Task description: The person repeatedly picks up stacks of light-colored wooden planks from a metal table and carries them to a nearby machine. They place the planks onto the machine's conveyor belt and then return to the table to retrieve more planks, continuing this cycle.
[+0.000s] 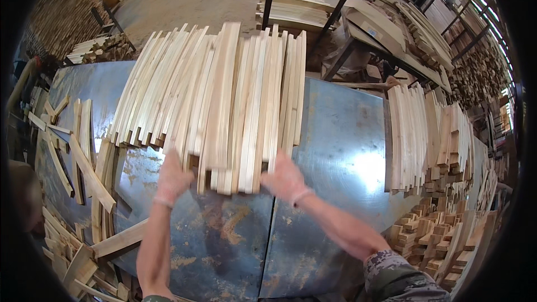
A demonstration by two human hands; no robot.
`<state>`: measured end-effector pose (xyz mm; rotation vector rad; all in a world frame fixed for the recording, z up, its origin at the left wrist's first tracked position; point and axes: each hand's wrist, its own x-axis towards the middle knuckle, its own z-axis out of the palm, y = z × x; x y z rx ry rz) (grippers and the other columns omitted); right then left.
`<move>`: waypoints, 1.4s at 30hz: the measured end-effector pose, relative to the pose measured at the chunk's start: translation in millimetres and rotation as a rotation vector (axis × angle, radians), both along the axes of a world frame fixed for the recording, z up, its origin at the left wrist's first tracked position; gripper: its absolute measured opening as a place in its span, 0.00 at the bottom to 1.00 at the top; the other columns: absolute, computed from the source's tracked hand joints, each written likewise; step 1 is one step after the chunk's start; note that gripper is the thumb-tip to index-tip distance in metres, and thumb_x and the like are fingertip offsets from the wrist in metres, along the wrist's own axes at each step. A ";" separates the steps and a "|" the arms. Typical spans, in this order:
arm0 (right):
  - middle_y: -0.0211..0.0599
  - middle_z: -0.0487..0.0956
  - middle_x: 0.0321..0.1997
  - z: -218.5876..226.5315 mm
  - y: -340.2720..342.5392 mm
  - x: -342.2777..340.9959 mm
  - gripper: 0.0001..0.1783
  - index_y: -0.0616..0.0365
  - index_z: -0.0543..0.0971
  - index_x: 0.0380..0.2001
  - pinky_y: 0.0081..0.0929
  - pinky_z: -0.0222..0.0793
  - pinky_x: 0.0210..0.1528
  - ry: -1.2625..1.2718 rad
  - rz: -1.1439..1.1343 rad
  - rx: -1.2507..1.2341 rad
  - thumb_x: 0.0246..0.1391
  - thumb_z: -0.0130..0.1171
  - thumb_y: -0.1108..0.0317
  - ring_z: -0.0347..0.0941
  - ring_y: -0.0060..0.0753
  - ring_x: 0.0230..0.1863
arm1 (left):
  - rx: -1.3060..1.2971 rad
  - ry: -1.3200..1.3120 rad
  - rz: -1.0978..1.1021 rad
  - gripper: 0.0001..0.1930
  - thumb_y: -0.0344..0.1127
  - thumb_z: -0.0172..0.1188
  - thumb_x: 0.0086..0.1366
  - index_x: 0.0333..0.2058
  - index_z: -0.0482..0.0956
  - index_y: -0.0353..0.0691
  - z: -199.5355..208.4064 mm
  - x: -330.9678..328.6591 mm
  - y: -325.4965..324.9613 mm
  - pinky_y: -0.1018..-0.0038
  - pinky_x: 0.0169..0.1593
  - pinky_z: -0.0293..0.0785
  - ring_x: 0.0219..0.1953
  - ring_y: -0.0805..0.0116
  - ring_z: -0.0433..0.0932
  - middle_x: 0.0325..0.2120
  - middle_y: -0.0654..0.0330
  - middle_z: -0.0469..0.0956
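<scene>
A wide row of pale wooden strips (218, 95) lies side by side on the metal tabletop (341, 128), their near ends uneven. At the near end, my left hand (172, 180) grips the left side of a middle group of strips that juts toward me. My right hand (286, 182) grips that group's right side, thumb turned inward at the strip ends. Both hands are slightly blurred and appear to wear thin pale gloves. Some fingertips are hidden against the wood.
Loose offcuts (92, 176) lie crisscrossed at the table's left. Stacked strips (408, 140) stand at the right edge, above a pile of short blocks (430, 229). Beyond the table are a rack of boards (293, 0), a bench with cardboard (375, 28) and a large wood stack (67, 11).
</scene>
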<state>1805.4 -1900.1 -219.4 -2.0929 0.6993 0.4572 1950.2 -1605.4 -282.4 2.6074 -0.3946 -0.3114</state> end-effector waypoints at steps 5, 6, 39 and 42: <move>0.64 0.69 0.72 -4.7 42.8 -125.4 0.54 0.66 0.56 0.76 0.51 0.71 0.70 0.070 0.028 0.048 0.52 0.67 0.54 0.71 0.65 0.70 | -0.346 0.375 0.132 0.33 0.35 0.71 0.54 0.58 0.73 0.29 34.6 -134.5 57.8 0.57 0.60 0.77 0.53 0.49 0.81 0.52 0.45 0.80; 0.62 0.70 0.72 -9.7 44.7 -140.2 0.56 0.66 0.54 0.77 0.50 0.70 0.70 0.052 0.017 0.047 0.53 0.68 0.54 0.71 0.64 0.70 | -0.535 0.525 0.182 0.35 0.35 0.72 0.53 0.59 0.72 0.30 21.0 -144.7 80.1 0.59 0.60 0.77 0.53 0.53 0.81 0.53 0.47 0.80; 0.39 0.79 0.63 119.8 184.2 -421.0 0.53 0.53 0.61 0.77 0.36 0.79 0.61 -0.420 0.047 1.006 0.49 0.74 0.80 0.79 0.38 0.58 | -1.258 0.204 0.537 0.54 0.24 0.72 0.59 0.80 0.53 0.48 182.3 -625.0 196.4 0.66 0.70 0.68 0.69 0.67 0.68 0.69 0.62 0.69; 0.42 0.79 0.63 156.7 240.0 -453.7 0.55 0.56 0.59 0.78 0.40 0.80 0.62 -0.375 0.205 1.100 0.48 0.71 0.84 0.80 0.40 0.58 | -1.264 -0.012 0.617 0.55 0.26 0.72 0.59 0.81 0.50 0.50 199.6 -711.1 237.6 0.65 0.72 0.65 0.70 0.66 0.67 0.71 0.61 0.67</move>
